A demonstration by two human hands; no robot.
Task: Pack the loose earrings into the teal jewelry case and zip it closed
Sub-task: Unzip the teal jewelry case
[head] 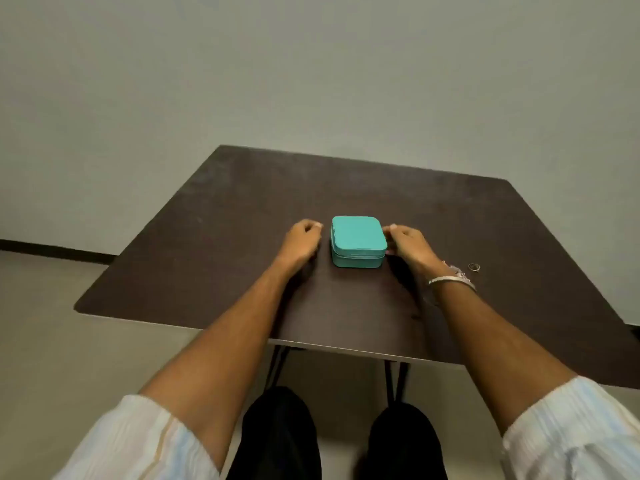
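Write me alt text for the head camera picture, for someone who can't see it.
A closed teal jewelry case sits on a dark table between a person's two hands: the left hand rests curled beside it, and the right hand touches its right side. Small loose jewelry lies by the right wrist.

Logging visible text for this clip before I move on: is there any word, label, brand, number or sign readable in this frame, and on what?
None can be read.
Teal jewelry case: lid and zipped side plain, no logo or lettering visible.
Table: bare dark surface, no markings.
Bracelet and ring: too small to tell if engraved.
Wall: blank.
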